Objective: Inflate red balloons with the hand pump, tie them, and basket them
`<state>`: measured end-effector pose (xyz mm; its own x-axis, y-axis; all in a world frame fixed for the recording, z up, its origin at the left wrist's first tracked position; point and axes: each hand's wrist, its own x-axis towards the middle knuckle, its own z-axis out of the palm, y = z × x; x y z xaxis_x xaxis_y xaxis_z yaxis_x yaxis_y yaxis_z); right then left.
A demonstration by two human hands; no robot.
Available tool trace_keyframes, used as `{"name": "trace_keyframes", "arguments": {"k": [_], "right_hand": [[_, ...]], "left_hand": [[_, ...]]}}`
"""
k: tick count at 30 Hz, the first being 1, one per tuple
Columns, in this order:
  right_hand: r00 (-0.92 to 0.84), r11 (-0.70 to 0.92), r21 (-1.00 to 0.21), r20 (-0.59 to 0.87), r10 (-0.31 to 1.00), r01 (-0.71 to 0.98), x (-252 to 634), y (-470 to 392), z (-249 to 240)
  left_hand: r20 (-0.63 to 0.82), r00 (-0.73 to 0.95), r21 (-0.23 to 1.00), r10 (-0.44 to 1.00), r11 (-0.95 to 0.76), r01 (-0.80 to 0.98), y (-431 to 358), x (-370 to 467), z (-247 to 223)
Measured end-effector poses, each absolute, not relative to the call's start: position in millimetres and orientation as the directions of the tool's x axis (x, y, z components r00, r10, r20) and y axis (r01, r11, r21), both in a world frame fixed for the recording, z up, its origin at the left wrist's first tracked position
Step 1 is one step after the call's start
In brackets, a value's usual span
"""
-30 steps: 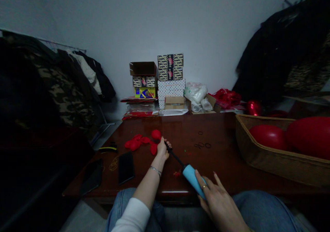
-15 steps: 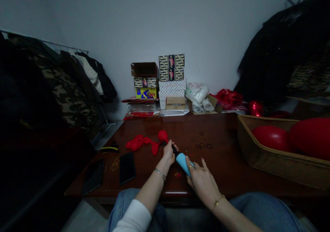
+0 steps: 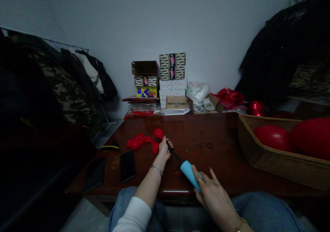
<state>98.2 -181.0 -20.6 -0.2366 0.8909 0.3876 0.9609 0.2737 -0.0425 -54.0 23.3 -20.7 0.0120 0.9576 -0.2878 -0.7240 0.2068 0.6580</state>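
A balloon pump [image 3: 190,173] with a light blue barrel and a black rod lies slantwise between my hands, just above the table. My right hand [image 3: 212,190] is wrapped round the blue barrel. At the far end, my left hand [image 3: 165,148] is closed round the black nozzle part and the neck of a small, partly filled red balloon [image 3: 158,133]. The rod shows between the two hands, drawn out of the barrel. Left of my left hand, several limp red balloons [image 3: 138,141] lie on the wood.
A wicker basket [image 3: 281,166] with large red balloons stands at the right. Black rings [image 3: 203,145] lie mid-table; two dark phones [image 3: 128,166] and yellow rubber bands [image 3: 116,162] lie left. Boxes [image 3: 172,87] are stacked behind the table.
My right hand has pulled the blue barrel down and to the right, exposing more black rod. My left hand and the small balloon have shifted slightly left and up.
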Motion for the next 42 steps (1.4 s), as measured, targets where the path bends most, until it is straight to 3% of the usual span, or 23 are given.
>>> {"name": "trace_keyframes", "arguments": {"k": [7, 16, 25, 34, 42], "right_hand": [[-0.281, 0.33, -0.019, 0.478, 0.832, 0.944, 116, -195, -33], [-0.213, 0.253, -0.093, 0.313, 0.925, 0.963, 101, -177, -10], [-0.19, 0.21, -0.057, 0.247, 0.95, 0.976, 72, -138, 15], [-0.233, 0.262, -0.068, 0.284, 0.93, 0.963, 81, -157, -1], [-0.293, 0.351, -0.064, 0.422, 0.858, 0.934, 118, -192, -28]], "left_hand": [[-0.305, 0.069, 0.587, 0.95, 0.244, -0.771, 24, -57, -17], [-0.274, 0.092, 0.618, 0.957, 0.248, -0.746, 14, -41, -25], [-0.297, 0.049, 0.64, 0.954, 0.237, -0.731, 13, -34, -27], [-0.293, -0.014, 0.655, 0.956, 0.19, -0.731, 19, -48, -22], [-0.305, -0.011, 0.646, 0.952, 0.198, -0.737, 24, -55, -21]]}}
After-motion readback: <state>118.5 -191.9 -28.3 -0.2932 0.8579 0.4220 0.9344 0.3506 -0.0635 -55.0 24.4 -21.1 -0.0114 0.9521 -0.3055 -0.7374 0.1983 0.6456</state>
